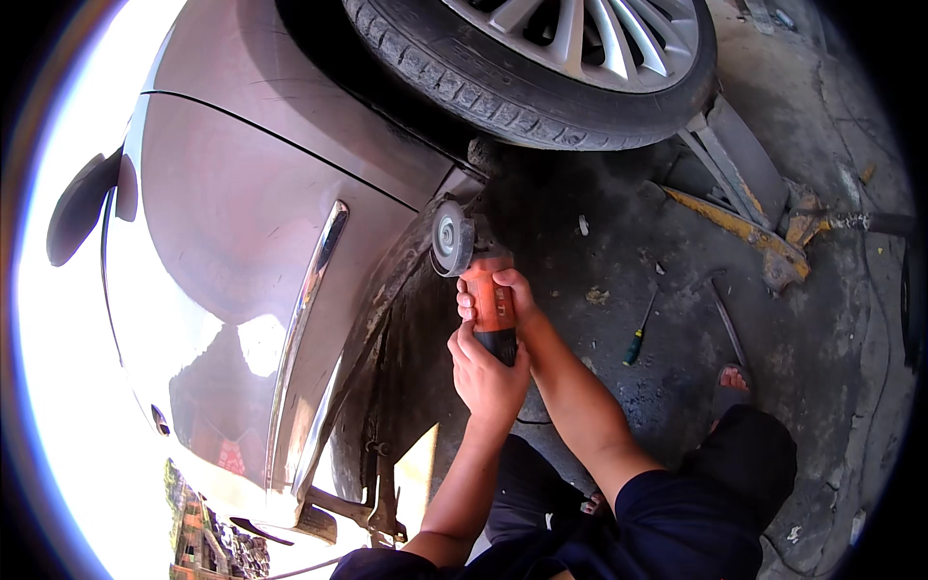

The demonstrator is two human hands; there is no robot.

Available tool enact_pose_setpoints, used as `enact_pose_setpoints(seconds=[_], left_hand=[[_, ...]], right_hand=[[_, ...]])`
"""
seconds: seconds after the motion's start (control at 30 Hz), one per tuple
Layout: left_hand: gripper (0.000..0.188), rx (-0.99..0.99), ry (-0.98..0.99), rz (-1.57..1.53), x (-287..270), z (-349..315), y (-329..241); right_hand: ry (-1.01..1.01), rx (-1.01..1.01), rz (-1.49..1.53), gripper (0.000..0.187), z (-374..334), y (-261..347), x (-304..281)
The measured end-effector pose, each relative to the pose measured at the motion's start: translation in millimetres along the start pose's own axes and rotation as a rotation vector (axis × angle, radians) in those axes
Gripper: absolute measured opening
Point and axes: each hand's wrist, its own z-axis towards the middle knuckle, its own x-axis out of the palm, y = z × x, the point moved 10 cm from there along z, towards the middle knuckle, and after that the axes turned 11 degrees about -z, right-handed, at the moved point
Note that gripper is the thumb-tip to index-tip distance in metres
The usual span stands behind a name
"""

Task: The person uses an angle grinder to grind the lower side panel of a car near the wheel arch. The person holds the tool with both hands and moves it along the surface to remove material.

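Note:
An orange and black angle grinder is held between both hands, its disc up against or very close to the rough lower sill of a silver-grey car. Contact cannot be told. My left hand wraps the black rear of the grinder's body. Further forward, my right hand is closed round the orange housing, with some fingers showing on its left side. The disc faces left, toward the car's door panel, which carries a chrome strip.
A wheel with a black tyre is at the top. Right of it is a yellow and grey metal lifting frame. A screwdriver and a bent metal bar lie on the dirty concrete floor, near my foot. Metal supports stand under the car.

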Motion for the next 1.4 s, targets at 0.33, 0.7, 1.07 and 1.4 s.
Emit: enact_pose_setpoints(seconds=[0.33, 0.7, 1.07, 1.4], left_hand=[[0.078, -0.045, 0.029, -0.045, 6, -1, 4], [0.079, -0.02, 0.017, -0.086, 7, 1, -1], [0.079, -0.028, 0.006, -0.109, 10, -4, -3], [0.081, -0.068, 0.044, -0.183, 17, -3, 7]], right_hand=[[-0.056, 0.007, -0.016, 0.052, -3, 2, -10], [0.039, -0.018, -0.044, 0.054, -5, 17, 8], [0.02, 0.045, -0.158, 0.051, -9, 19, 9], [-0.14, 0.011, -0.246, 0.047, -12, 26, 1]])
